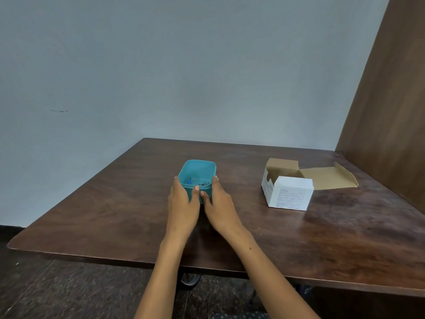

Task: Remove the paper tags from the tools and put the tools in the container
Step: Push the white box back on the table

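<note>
Teal container point(199, 169), small tools inside: left hand point(182, 201) and right hand point(218, 207) gripped its sides, seemingly to steady or reposition it on table point(115, 203).

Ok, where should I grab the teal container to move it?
Take the teal container by its two long side walls, coming from the near end, as the left hand and right hand do now. It stands upright and open-topped, so keep fingers outside the rim.

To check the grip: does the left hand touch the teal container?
Touching. The head view shows the left hand wrapped round the teal container, thumb on its near wall.
</note>
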